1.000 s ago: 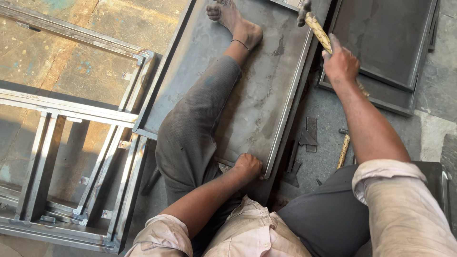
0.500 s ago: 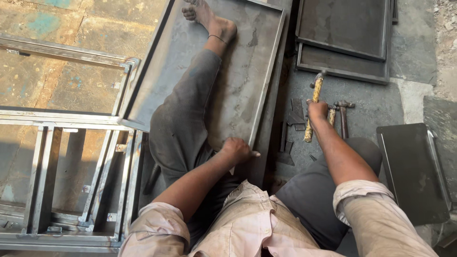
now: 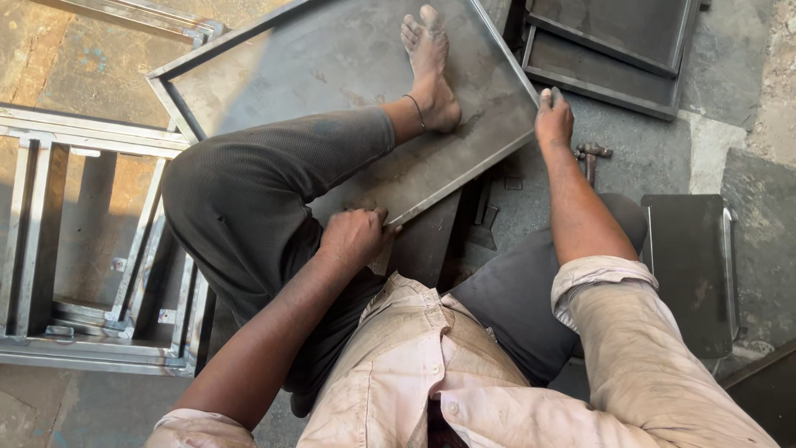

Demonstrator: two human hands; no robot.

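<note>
I sit on the floor with a large grey metal tray [image 3: 332,58] in front of me, my bare left foot [image 3: 427,66] resting on it. My left hand [image 3: 355,235] grips the tray's near corner. My right hand [image 3: 554,118] clasps the tray's right rim at its far corner. A hammer's metal head [image 3: 592,154] lies on the floor just right of my right wrist; neither hand holds it.
Two more dark metal trays [image 3: 618,46] lie stacked at the upper right. Another flat tray [image 3: 692,265] lies at the right beside my knee. A steel frame of square tubes [image 3: 91,241] lies to the left on the concrete floor.
My right hand has let go of the wooden-handled hammer and moved up to the tray's right rim. The tray has turned clockwise. My left hand stays at its near corner.
</note>
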